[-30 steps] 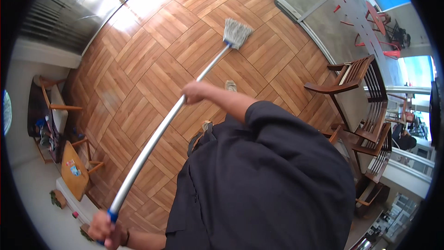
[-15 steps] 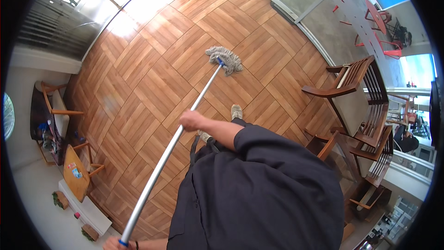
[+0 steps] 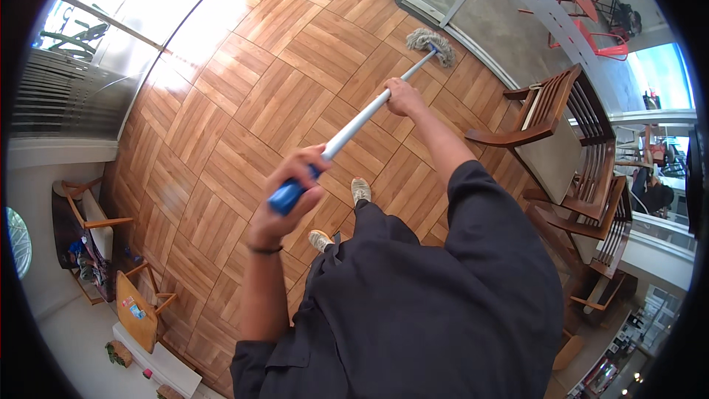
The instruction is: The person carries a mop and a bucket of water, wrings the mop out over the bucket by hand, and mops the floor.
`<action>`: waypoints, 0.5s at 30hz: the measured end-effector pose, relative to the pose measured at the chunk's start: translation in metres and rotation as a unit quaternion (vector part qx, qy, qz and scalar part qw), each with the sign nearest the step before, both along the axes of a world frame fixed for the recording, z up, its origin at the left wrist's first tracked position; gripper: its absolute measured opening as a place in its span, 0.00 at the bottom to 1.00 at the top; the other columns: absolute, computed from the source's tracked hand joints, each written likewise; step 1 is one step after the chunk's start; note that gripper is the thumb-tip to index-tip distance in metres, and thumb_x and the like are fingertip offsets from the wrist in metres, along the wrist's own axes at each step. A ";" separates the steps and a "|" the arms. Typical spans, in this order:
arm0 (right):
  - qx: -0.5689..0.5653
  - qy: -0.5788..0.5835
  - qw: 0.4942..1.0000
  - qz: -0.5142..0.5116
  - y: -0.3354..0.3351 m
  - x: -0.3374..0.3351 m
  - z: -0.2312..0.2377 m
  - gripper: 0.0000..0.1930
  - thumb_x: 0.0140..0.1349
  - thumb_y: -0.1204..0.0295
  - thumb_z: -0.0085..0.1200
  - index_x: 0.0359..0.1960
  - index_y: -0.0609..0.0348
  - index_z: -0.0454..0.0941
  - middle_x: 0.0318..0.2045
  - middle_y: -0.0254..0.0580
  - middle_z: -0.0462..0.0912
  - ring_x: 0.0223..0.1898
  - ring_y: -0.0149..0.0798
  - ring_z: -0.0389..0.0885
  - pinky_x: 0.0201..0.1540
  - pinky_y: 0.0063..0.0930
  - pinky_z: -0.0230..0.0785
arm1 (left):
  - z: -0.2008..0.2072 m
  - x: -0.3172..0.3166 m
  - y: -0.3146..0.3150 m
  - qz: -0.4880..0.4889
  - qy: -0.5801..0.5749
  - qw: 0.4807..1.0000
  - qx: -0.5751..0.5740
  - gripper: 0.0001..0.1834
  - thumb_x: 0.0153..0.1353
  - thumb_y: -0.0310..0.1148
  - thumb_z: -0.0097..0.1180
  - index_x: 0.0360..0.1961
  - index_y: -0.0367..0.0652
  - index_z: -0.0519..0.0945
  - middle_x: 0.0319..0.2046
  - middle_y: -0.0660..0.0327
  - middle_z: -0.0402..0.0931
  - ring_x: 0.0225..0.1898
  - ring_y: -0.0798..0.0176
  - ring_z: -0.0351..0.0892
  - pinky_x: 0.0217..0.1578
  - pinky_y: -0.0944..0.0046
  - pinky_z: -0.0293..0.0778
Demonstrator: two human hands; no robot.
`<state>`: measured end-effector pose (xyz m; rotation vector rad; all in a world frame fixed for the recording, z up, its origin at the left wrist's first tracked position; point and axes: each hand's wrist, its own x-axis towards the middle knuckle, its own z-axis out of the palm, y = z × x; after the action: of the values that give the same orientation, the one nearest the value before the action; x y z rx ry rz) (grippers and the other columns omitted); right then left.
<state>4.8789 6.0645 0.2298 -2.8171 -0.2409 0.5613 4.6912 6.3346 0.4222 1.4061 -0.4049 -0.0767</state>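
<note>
A string mop (image 3: pixel 356 126) with a silver pole reaches away from me to the upper right. Its grey, stringy mop head (image 3: pixel 433 46) rests on the wood-patterned floor (image 3: pixel 295 96), close to the glass partition's frame. My left hand (image 3: pixel 292 181) is wrapped round the blue grip (image 3: pixel 289 194) at the pole's near end, slightly blurred. Farther along, my right hand (image 3: pixel 403 97) is closed round the pole, not far short of the mop head.
Stacked wooden armchairs (image 3: pixel 565 137) stand at the right. On the left are a wooden chair with items on it (image 3: pixel 92 210) and a small wooden table (image 3: pixel 137 312) near the wall. A glass partition (image 3: pixel 484 22) borders the far right, with red chairs beyond.
The mop head has moved away and to the right across the floor. My left hand has come up and forward with the grip, and my right arm has stretched out farther.
</note>
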 end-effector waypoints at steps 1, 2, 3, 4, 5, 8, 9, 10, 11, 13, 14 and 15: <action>0.021 -0.026 0.999 -0.031 -0.006 -0.006 0.000 0.22 0.57 0.55 0.55 0.50 0.50 0.70 0.56 0.44 0.70 0.59 0.45 0.68 0.57 0.45 0.63 | -0.012 0.005 -0.014 -0.001 0.020 0.999 0.035 0.09 0.54 0.27 0.60 0.31 0.43 0.71 0.43 0.57 0.73 0.59 0.49 0.65 0.60 0.52 0.58; 0.044 -0.051 0.996 -0.061 -0.009 -0.013 0.001 0.25 0.57 0.53 0.55 0.51 0.52 0.69 0.59 0.46 0.68 0.60 0.46 0.66 0.58 0.45 0.63 | -0.022 0.004 -0.027 0.000 0.040 0.997 0.072 0.07 0.56 0.25 0.59 0.31 0.42 0.71 0.46 0.56 0.73 0.63 0.49 0.61 0.60 0.54 0.58; 0.044 -0.051 0.996 -0.059 -0.012 -0.020 -0.004 0.25 0.57 0.53 0.55 0.51 0.52 0.69 0.59 0.46 0.68 0.60 0.46 0.66 0.58 0.45 0.63 | -0.030 -0.004 -0.037 0.001 0.041 0.997 0.071 0.07 0.56 0.25 0.59 0.31 0.42 0.71 0.46 0.56 0.73 0.63 0.49 0.61 0.60 0.54 0.58; 0.034 -0.065 0.995 -0.068 -0.015 -0.027 -0.018 0.25 0.56 0.52 0.55 0.51 0.50 0.69 0.60 0.47 0.65 0.62 0.46 0.64 0.59 0.46 0.62 | -0.038 -0.011 -0.046 0.011 0.047 0.996 0.070 0.08 0.56 0.25 0.59 0.31 0.41 0.71 0.46 0.56 0.74 0.63 0.50 0.61 0.60 0.55 0.59; 0.025 -0.081 0.993 -0.077 -0.016 -0.033 -0.025 0.25 0.56 0.52 0.56 0.52 0.49 0.68 0.62 0.48 0.62 0.64 0.46 0.61 0.60 0.46 0.61 | -0.046 -0.017 -0.051 0.020 0.052 0.996 0.068 0.08 0.55 0.24 0.60 0.31 0.41 0.71 0.46 0.57 0.74 0.64 0.51 0.61 0.60 0.56 0.59; 0.068 -0.059 0.995 -0.052 -0.011 -0.053 -0.040 0.26 0.56 0.51 0.57 0.51 0.53 0.70 0.64 0.52 0.60 0.66 0.49 0.57 0.61 0.43 0.60 | -0.038 -0.051 -0.033 0.020 0.013 0.997 0.069 0.09 0.53 0.22 0.61 0.28 0.41 0.71 0.41 0.58 0.75 0.60 0.50 0.65 0.60 0.54 0.60; 0.088 -0.062 0.994 -0.028 -0.004 -0.064 -0.045 0.26 0.56 0.52 0.57 0.50 0.55 0.70 0.63 0.52 0.61 0.66 0.50 0.56 0.61 0.41 0.60 | -0.028 -0.064 -0.019 0.013 0.002 0.996 0.088 0.09 0.52 0.22 0.62 0.27 0.41 0.71 0.39 0.59 0.76 0.59 0.50 0.67 0.59 0.54 0.61; 0.113 -0.095 0.989 -0.017 0.010 -0.074 -0.051 0.23 0.56 0.52 0.57 0.43 0.58 0.74 0.57 0.52 0.68 0.62 0.51 0.62 0.61 0.37 0.60 | -0.019 -0.077 0.000 0.019 -0.021 0.995 0.093 0.08 0.51 0.20 0.60 0.26 0.42 0.71 0.35 0.59 0.75 0.52 0.53 0.71 0.59 0.52 0.61; 0.152 -0.091 0.984 0.014 0.036 -0.088 -0.036 0.18 0.55 0.59 0.60 0.37 0.61 0.75 0.44 0.53 0.75 0.53 0.53 0.69 0.61 0.36 0.58 | -0.014 -0.094 0.023 0.035 -0.020 0.996 0.080 0.08 0.51 0.20 0.58 0.25 0.42 0.71 0.33 0.60 0.75 0.48 0.55 0.73 0.59 0.50 0.61; 0.169 -0.121 0.976 0.064 0.086 -0.124 -0.020 0.19 0.56 0.56 0.59 0.36 0.60 0.75 0.40 0.51 0.76 0.49 0.51 0.70 0.64 0.38 0.52 | 0.003 -0.133 0.066 0.082 -0.022 0.995 0.056 0.06 0.52 0.22 0.55 0.24 0.42 0.70 0.29 0.61 0.73 0.41 0.59 0.73 0.58 0.47 0.62; 0.167 -0.116 0.977 0.067 0.114 -0.143 -0.012 0.22 0.56 0.52 0.57 0.38 0.60 0.75 0.41 0.50 0.77 0.49 0.51 0.70 0.66 0.39 0.49 | 0.013 -0.156 0.087 0.114 -0.023 0.992 0.046 0.05 0.53 0.24 0.53 0.24 0.42 0.70 0.28 0.62 0.73 0.38 0.61 0.73 0.57 0.45 0.62; 0.165 -0.096 0.976 0.107 0.144 -0.165 0.011 0.22 0.55 0.51 0.57 0.35 0.60 0.77 0.38 0.48 0.78 0.49 0.49 0.71 0.62 0.39 0.56 | 0.019 -0.182 0.109 0.157 -0.035 0.987 0.021 0.07 0.55 0.28 0.54 0.23 0.42 0.70 0.27 0.62 0.72 0.37 0.61 0.73 0.57 0.44 0.63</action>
<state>4.7137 6.2084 0.2409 -2.5340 -0.6213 0.2606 4.5095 6.4436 0.4410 1.5023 -0.2356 0.2219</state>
